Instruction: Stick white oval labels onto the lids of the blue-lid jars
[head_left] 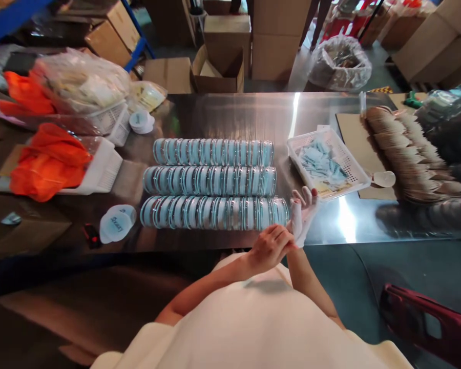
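left hand [271,248] fingers clasp the white glove [303,212] on right hand [305,210], fingers spread, just right of nearest lid row [215,212]; risk: an elbow nudge rolls it.

Left hand [271,249] tugging glove [302,212] onto right hand [305,207].

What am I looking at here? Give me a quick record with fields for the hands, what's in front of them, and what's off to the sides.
Right hand: gloved in white, fingers spread, beside the nearest row's right end
Left hand: bare, gripping the right wrist, at the glove's cuff
Rows of round lidded containers: three rows, standing on edge on the metal table
White basket: right of the rows, holds small pale blue packets
Brown stacks: far right
Orange cloth: left
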The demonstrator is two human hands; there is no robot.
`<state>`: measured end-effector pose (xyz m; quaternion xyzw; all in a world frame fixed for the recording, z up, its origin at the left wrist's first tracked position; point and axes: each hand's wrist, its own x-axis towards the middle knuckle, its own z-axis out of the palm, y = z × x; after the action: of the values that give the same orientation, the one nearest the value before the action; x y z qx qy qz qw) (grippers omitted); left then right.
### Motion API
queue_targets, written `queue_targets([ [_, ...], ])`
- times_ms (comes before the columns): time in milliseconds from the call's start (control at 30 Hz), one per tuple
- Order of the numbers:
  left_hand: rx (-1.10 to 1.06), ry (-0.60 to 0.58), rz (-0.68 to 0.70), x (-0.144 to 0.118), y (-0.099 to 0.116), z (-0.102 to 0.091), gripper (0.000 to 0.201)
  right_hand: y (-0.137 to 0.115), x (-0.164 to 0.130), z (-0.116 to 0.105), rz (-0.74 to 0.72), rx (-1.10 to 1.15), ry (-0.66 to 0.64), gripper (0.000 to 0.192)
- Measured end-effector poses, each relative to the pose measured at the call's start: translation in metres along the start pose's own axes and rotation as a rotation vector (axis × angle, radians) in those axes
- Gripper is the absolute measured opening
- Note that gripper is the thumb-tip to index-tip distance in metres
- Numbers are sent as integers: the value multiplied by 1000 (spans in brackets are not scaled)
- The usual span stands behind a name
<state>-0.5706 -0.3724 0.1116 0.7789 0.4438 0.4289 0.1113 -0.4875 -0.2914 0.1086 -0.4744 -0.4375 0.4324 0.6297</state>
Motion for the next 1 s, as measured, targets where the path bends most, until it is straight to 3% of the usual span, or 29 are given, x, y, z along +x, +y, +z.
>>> queue_targets([
  [100,-121,225,-34,11,-3,-10,23,-7,-1,0,-135,-132,-21,68],
  [167,-83,343,-61,25,-7,-20,23,-9,-2,1,-236,-226,-45,70],
  [267,23,412,-41,45,-17,-30,19,-8,-5,2,-385,-330,-37,72],
  [433,45,352,-47,52,-28,-37,12,-6,-8,0,-453,-420,-52,72],
  [833,122,139,-115,48,-26,-49,20,-9,-7,-4,-596,-505,-32,69],
  [900,77,147,-72,45,-25,-46,18,-9,-6,-5,-591,-495,-38,70],
  [1000,-153,218,23,40,-28,-40,15,-9,-5,-5,-554,-479,-65,72],
])
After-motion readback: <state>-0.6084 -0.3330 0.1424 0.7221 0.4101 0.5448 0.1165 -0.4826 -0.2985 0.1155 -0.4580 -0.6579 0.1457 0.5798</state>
